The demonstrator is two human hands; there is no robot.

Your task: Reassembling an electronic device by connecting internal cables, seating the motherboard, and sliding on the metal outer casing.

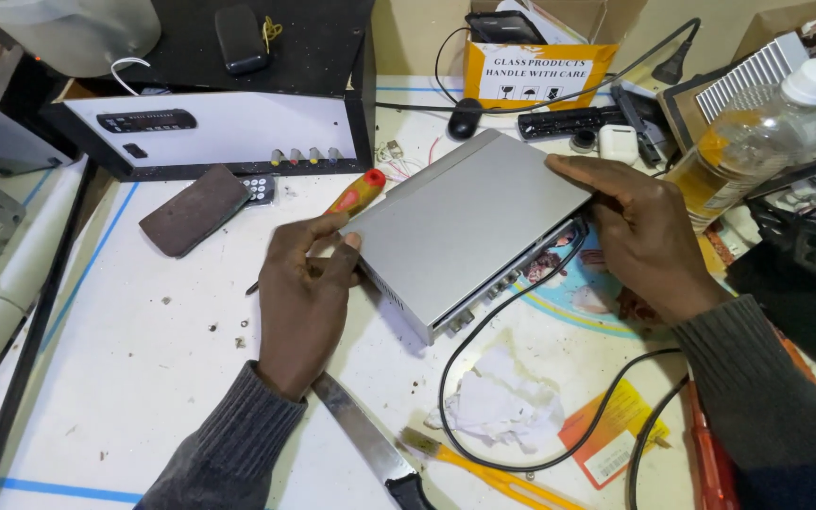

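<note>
A flat silver metal device case (465, 227) lies tilted on the white table (144, 359), its front panel of knobs facing me. My left hand (302, 293) grips its left corner and also seems to hold a red and yellow screwdriver (356, 194), whose tip sticks out below the hand. My right hand (639, 231) clasps the case's right edge, fingers spread over the top. A black cable (484, 326) runs from the case's front down across the table.
A black and white amplifier box (229, 127) stands at the back left, a brown pad (193, 210) beside it. A plastic bottle (757, 137) lies at the right. A knife (370, 444), crumpled paper (502, 406), a brush (484, 472) and an orange card (611, 434) lie in front.
</note>
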